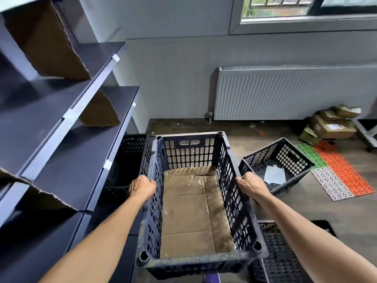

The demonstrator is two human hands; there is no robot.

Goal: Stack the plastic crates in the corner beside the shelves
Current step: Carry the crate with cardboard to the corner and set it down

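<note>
Grey walls [179, 78] and a brown floor [255, 139] make up the room, with a window [285, 7] high on the far wall and a white radiator [285, 92] under it. Dark shelves [61, 119] fill the left side, and torn cardboard pieces [47, 37] lie on several levels. Just beside the shelves, in the corner, stands the corner crate [130, 160], black and perforated; its inside is too dark to see.

The left hand [142, 186] grips the left long wall of the held crate [195, 260], with the fingers curled around the top edge. This crate is in the middle of the view, above the floor, right next to the corner crate and higher than it. A cardboard liner [189, 217] with some clear tape covers its bottom. The right hand [252, 185] grips the opposite long wall in the same way, so both hands are closed on this one crate.

Under its near right corner a low crate [279, 252] is partly visible. Further right, a tilted crate [285, 154] sits on the floor with a white paper [274, 174] inside. Beside it lies a perforated mat [342, 170] in green, orange and white. Near the right end of the radiator, small cardboard boxes [330, 125] are piled on the floor.
</note>
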